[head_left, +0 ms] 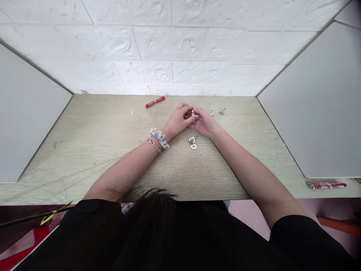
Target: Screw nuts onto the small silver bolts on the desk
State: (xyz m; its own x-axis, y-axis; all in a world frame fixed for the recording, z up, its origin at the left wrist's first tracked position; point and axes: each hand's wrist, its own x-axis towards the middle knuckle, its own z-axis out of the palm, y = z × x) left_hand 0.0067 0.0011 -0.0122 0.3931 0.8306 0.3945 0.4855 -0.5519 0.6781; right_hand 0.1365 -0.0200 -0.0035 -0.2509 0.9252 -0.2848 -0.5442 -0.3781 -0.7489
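Observation:
My left hand point(179, 119) and my right hand point(205, 122) meet above the middle of the tabletop. Their fingers are closed around a small silver bolt point(193, 112), which shows between the fingertips; its lower part is hidden. On the table just below the hands lies another silver bolt point(192, 140) with a broad round base. A flat washer point(193, 146) with a central hole lies right beside it. To the right of my right hand are two more pieces of hardware, a bolt point(211, 112) and a further bolt point(222, 111).
A red marker-like tube point(155, 102) lies near the white brick-patterned wall point(158, 71). A similar red tube point(327, 185) rests at the front right edge. A white scrap point(132, 112) is at the left. Grey panels stand on both sides of the wooden table point(93, 131).

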